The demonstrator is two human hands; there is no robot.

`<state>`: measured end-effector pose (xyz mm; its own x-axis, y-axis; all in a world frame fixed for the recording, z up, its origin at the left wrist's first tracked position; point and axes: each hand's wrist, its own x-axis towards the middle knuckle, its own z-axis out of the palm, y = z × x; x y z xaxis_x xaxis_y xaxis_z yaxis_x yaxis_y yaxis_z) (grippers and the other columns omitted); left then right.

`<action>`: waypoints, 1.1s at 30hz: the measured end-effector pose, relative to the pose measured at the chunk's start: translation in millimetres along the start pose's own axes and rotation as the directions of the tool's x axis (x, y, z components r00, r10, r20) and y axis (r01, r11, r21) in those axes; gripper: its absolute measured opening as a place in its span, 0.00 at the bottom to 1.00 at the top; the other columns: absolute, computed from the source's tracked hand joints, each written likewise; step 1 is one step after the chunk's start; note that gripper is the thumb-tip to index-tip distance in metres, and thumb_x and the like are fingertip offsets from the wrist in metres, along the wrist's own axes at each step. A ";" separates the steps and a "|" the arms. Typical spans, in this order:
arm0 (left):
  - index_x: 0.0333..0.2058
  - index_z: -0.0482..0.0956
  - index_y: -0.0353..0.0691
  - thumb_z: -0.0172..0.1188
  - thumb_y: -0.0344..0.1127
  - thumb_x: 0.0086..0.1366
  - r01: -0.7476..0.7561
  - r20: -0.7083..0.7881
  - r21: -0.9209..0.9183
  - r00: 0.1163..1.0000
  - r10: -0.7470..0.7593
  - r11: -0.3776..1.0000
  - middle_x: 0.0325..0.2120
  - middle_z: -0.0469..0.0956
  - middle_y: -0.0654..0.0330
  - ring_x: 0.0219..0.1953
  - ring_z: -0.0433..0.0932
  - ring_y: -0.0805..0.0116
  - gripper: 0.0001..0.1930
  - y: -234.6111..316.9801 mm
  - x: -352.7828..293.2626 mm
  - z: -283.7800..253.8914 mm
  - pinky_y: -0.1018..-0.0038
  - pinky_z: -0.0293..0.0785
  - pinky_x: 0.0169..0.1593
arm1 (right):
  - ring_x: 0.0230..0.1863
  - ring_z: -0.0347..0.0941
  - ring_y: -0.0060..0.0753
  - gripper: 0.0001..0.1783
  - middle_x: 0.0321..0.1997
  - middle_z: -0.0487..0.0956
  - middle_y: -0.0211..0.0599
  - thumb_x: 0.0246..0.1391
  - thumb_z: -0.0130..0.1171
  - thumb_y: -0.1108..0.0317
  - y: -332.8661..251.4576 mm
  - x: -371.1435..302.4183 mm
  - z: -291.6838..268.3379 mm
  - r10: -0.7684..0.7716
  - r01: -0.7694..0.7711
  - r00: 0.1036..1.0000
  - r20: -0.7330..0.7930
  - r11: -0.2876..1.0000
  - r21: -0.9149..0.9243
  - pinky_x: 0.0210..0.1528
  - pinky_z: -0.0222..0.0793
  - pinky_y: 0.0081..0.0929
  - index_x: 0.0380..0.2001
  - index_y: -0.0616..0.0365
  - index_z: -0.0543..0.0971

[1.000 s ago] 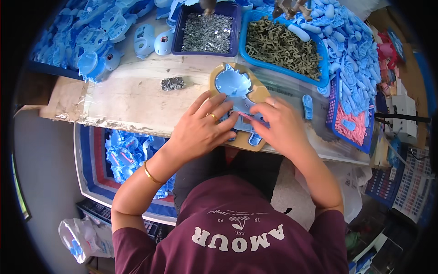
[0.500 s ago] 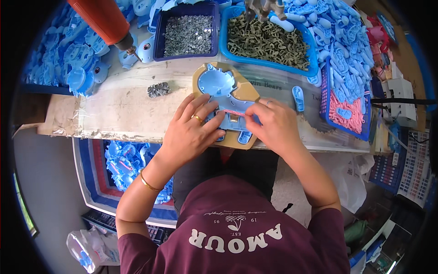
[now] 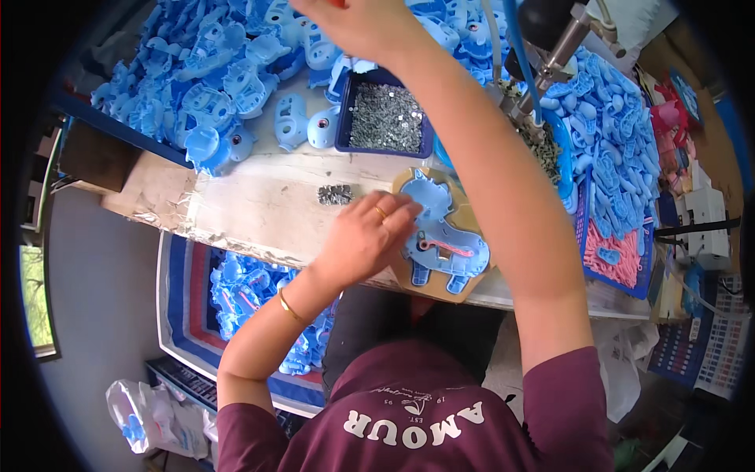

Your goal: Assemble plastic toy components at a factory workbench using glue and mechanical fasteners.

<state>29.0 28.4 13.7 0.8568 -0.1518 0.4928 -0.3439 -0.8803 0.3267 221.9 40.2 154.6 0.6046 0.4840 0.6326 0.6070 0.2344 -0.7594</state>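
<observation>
A blue animal-shaped toy half shell (image 3: 464, 268) lies hollow side up in a tan shaped holder (image 3: 401, 282) at the table's front edge. Across its body runs a thin pink part (image 3: 460, 250) with a ring-like end. My left hand (image 3: 368, 236) is at the shell's left side, its fingers bent and drawn together; what they hold, if anything, is hidden. My right hand (image 3: 354, 23) is raised at the top edge, partly cut off, closed around an orange electric screwdriver (image 3: 336, 3) of which only a sliver shows. My right forearm passes over the parts trays.
Small metal pieces (image 3: 336, 195) lie left of the holder. Behind are a dark tray of screws (image 3: 385, 118) and a blue tray of metal clips (image 3: 548, 157). Blue parts heap up left and right; a basket (image 3: 586, 256) holds pink parts. Below, a bin (image 3: 185, 315) contains blue shells.
My right hand has left the shell and risen to the screwdriver, which has moved mostly out of view. My left hand has shifted to the shell's left side. The whole view has shifted.
</observation>
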 end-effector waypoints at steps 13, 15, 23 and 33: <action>0.33 0.87 0.41 0.72 0.54 0.54 0.341 0.204 0.300 0.889 -0.409 0.891 0.37 0.85 0.58 0.48 0.81 0.59 0.20 -129.0 99.1 33.7 0.64 0.76 0.48 | 0.45 0.79 0.30 0.28 0.47 0.81 0.38 0.53 0.73 0.61 -34.6 -97.5 -60.4 0.065 -0.022 0.986 0.151 0.962 -0.272 0.49 0.74 0.30 0.54 0.60 0.75; 0.32 0.86 0.41 0.73 0.51 0.53 0.342 0.247 0.297 0.874 -0.418 0.891 0.38 0.86 0.55 0.47 0.82 0.57 0.18 -131.9 104.0 37.3 0.63 0.77 0.49 | 0.45 0.78 0.28 0.29 0.50 0.80 0.37 0.53 0.72 0.63 -39.7 -107.5 -69.6 0.112 -0.074 0.985 0.128 0.960 -0.271 0.51 0.75 0.30 0.56 0.62 0.74; 0.35 0.80 0.44 0.58 0.37 0.63 0.100 0.137 0.398 0.976 -0.167 0.912 0.28 0.81 0.55 0.38 0.80 0.53 0.06 -121.3 84.2 20.2 0.60 0.76 0.41 | 0.29 0.76 0.23 0.23 0.31 0.79 0.32 0.56 0.69 0.62 -36.8 -118.4 -99.3 0.098 -0.070 0.987 0.127 0.976 -0.208 0.32 0.73 0.25 0.50 0.58 0.73; 0.32 0.73 0.44 0.65 0.40 0.61 -0.268 -0.052 0.005 0.962 0.268 0.963 0.27 0.74 0.64 0.37 0.76 0.63 0.11 -14.2 37.3 16.4 0.67 0.72 0.41 | 0.26 0.72 0.20 0.20 0.27 0.77 0.34 0.57 0.56 0.69 -56.3 -143.1 -86.4 0.254 -0.273 0.961 0.114 0.937 0.219 0.32 0.67 0.20 0.50 0.68 0.70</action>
<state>72.1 27.8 14.2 0.7118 -0.3587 0.6038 -0.5595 -0.8093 0.1788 145.9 -115.1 120.0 0.6763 0.6202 0.3976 0.2902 0.2718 -0.9176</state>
